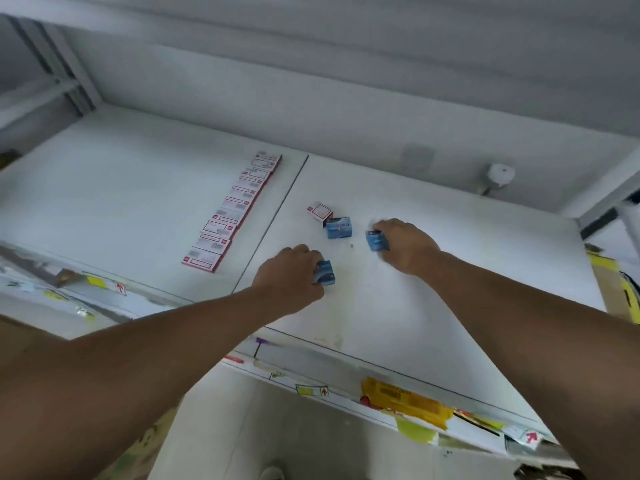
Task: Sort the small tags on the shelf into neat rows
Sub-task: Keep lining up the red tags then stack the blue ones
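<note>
Reaching over the white shelf (433,289), both hands work near its middle. The left hand (291,275) has its fingers curled round a small blue tag (325,271), which sits on the shelf surface just right of the seam (273,223) that splits the shelf in two. The right hand (405,244) pinches a second blue tag (375,240) at its fingertips, a little farther back and to the right. Between and behind the hands lies a third blue tag (339,228), touching a red-and-white tag (320,212) at its back left corner. Left of the seam, a row of red-and-white tags (232,213) runs in an overlapping line from the back toward the front edge. A white round knob (500,174) stands near the back right corner. Yellow labels (405,400) are stuck along the front edge.
</note>
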The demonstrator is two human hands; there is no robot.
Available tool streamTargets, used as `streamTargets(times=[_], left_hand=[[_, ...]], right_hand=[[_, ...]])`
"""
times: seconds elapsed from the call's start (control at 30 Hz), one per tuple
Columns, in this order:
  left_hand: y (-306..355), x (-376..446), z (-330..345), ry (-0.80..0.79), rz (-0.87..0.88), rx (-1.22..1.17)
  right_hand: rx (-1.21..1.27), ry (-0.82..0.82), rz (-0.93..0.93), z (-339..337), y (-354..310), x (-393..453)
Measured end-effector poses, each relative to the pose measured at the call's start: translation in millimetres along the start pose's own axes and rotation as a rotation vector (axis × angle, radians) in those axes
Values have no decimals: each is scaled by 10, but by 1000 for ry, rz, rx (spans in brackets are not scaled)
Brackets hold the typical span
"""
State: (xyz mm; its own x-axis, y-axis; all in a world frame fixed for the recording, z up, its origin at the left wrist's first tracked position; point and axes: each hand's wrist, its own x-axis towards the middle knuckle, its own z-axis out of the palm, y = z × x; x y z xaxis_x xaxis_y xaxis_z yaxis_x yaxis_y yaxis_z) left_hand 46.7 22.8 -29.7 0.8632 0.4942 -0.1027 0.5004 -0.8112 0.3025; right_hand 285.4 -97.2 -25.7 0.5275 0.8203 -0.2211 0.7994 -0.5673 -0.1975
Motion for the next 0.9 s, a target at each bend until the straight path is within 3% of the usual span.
streamTargets(times=[0.2, 0.9], left_hand=[[-112, -162, -6, -9, -11, -49], [-236, -724, -1000, -27, 91, -65]], right_hand=[[14, 2, 13, 55, -43, -200], [108, 43, 103, -639, -869, -1517]])
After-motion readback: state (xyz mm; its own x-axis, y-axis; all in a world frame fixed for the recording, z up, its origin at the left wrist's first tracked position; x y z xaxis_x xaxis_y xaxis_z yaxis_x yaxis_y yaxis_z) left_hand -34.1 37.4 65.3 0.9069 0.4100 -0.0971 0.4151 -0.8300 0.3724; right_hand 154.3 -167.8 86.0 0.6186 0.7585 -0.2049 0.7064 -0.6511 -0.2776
